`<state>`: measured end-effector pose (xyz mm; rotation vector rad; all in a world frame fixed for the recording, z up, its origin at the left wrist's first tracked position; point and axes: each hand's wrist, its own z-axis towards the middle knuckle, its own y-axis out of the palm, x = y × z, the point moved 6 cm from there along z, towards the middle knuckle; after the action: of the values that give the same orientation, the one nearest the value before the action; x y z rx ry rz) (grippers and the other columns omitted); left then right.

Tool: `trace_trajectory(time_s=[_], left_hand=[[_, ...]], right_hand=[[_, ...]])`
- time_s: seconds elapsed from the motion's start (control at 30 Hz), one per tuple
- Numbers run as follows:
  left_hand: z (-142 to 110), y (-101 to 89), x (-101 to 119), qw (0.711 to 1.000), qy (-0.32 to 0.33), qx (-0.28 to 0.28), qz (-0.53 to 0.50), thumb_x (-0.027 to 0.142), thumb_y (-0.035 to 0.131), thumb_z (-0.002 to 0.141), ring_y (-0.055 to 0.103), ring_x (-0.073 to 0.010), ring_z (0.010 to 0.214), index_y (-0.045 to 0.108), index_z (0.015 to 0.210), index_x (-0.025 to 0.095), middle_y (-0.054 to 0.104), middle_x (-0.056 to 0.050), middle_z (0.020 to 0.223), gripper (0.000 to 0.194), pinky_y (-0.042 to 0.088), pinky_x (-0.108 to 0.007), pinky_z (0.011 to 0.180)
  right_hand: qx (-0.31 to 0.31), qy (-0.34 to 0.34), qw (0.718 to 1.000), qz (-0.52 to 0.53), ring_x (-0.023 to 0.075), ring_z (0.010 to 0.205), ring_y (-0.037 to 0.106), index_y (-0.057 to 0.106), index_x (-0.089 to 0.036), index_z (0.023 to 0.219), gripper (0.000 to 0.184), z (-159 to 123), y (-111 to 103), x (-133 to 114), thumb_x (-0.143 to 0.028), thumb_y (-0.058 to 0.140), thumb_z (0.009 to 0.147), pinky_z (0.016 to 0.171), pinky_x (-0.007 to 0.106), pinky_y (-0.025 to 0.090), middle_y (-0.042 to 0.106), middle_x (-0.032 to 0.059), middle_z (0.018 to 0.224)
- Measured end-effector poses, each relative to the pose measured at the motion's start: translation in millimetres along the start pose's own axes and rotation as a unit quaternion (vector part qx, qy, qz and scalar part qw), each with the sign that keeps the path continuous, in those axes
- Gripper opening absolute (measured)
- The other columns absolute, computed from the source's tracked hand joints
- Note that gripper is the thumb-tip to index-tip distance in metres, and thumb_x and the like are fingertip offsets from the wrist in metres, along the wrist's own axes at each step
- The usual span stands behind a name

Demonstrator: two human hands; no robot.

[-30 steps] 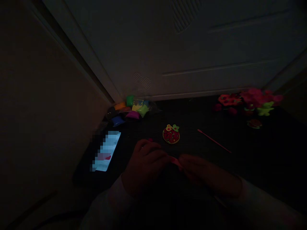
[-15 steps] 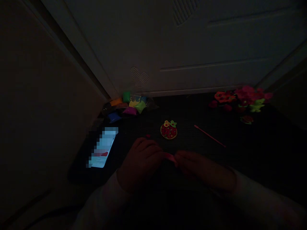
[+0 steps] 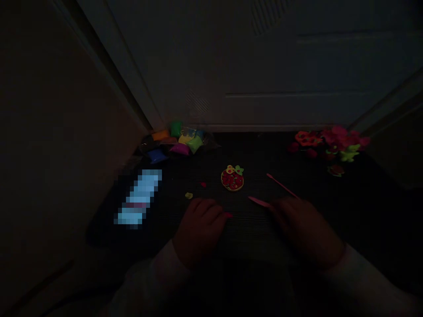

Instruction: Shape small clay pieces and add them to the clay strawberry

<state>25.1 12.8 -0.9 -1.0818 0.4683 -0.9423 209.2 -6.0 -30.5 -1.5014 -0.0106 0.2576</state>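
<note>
My left hand (image 3: 201, 231) is closed near the middle of the dark table, with a small red piece of clay (image 3: 228, 215) sticking out at its fingertips. Further right, my right hand (image 3: 306, 231) has its fingers around the end of a flat pink modelling tool (image 3: 258, 201), whose blade points left. Just beyond that hand lies a thin pink stick tool (image 3: 280, 185), its near end by the knuckles. A round red clay piece with a yellow rim (image 3: 232, 179) sits between and beyond my hands, topped by a yellow and a green flower. The dim light hides finger detail.
Near my left hand lie a yellow bit (image 3: 188, 195) and a red bit (image 3: 203, 185). A lit phone (image 3: 140, 198) is at left, with colored clay packets (image 3: 180, 149) behind it. Bright clay figures (image 3: 340, 136) cluster at back right, before a white panel (image 3: 264, 110).
My right hand has moved right with the pink modelling tool, away from my left hand. My left hand shifted slightly, and the yellow bit beside it now shows.
</note>
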Motion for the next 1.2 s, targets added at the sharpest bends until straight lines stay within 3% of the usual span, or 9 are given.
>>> trace_trajectory(time_s=[0.13,0.23,0.37,0.47,0.83,1.03,1.2], left_hand=[[-8,15.2,7,0.999,-0.001,-0.033,0.029,0.012,0.047,0.079,0.051,-0.0184,0.084,0.060,0.086,0.016,0.064,-0.002,0.085,0.016,0.040,-0.037,0.075],[-13,16.6,8,0.999,-0.005,-0.040,0.015,0.013,0.048,0.078,0.051,-0.0179,0.084,0.060,0.089,0.016,0.064,-0.002,0.086,0.016,0.039,-0.036,0.076],[-16,13.4,8,0.999,-0.024,-0.039,0.012,0.018,0.048,0.079,0.051,-0.0189,0.087,0.059,0.093,0.016,0.063,-0.002,0.088,0.018,0.039,-0.037,0.077],[-16,13.4,10,0.998,-0.030,-0.049,0.009,0.019,0.048,0.079,0.051,-0.0195,0.085,0.060,0.092,0.015,0.063,-0.003,0.087,0.018,0.041,-0.036,0.075],[-17,12.3,1,0.994,-0.090,-0.038,-0.051,0.022,0.046,0.080,0.048,-0.0197,0.090,0.059,0.097,0.014,0.063,-0.005,0.094,0.023,0.043,-0.036,0.077],[-19,14.5,3,0.996,-0.073,-0.054,-0.013,0.027,0.044,0.081,0.049,-0.0214,0.092,0.059,0.099,0.015,0.063,-0.004,0.101,0.026,0.042,-0.039,0.078],[-20,15.6,2,0.996,-0.072,-0.057,-0.011,0.027,0.043,0.081,0.050,-0.0213,0.092,0.059,0.099,0.015,0.063,-0.005,0.101,0.027,0.042,-0.039,0.078]], right_hand=[[0.070,0.007,0.995,-0.065,0.0210,0.081,0.052,0.058,-0.016,0.096,0.024,-9,-7,-2,-0.027,0.041,0.083,0.068,0.034,0.036,0.059,0.0095,0.091],[0.108,-0.011,0.993,-0.054,0.0222,0.088,0.050,0.053,-0.016,0.109,0.030,-14,-14,-28,-0.026,0.042,0.083,0.072,0.037,0.035,0.057,0.0108,0.099],[0.043,-0.076,0.996,0.000,0.0196,0.084,0.050,0.050,-0.022,0.114,0.033,-15,-2,-75,-0.030,0.044,0.082,0.074,0.037,0.033,0.059,0.0072,0.095],[0.002,-0.084,0.996,0.000,0.0198,0.084,0.050,0.048,-0.024,0.117,0.038,-11,10,-89,-0.035,0.045,0.081,0.075,0.038,0.031,0.059,0.0067,0.097],[0.018,-0.080,0.997,-0.009,0.0205,0.080,0.048,0.052,-0.025,0.112,0.035,-7,13,-84,-0.036,0.047,0.080,0.071,0.036,0.033,0.058,0.0081,0.093],[0.011,-0.069,0.998,-0.002,0.0195,0.079,0.048,0.048,-0.024,0.117,0.037,-8,15,-82,-0.033,0.045,0.081,0.071,0.036,0.033,0.057,0.0075,0.093],[0.027,-0.065,0.998,-0.001,0.0201,0.079,0.048,0.054,-0.024,0.111,0.032,-8,12,-82,-0.033,0.044,0.081,0.071,0.037,0.033,0.058,0.0079,0.092]])
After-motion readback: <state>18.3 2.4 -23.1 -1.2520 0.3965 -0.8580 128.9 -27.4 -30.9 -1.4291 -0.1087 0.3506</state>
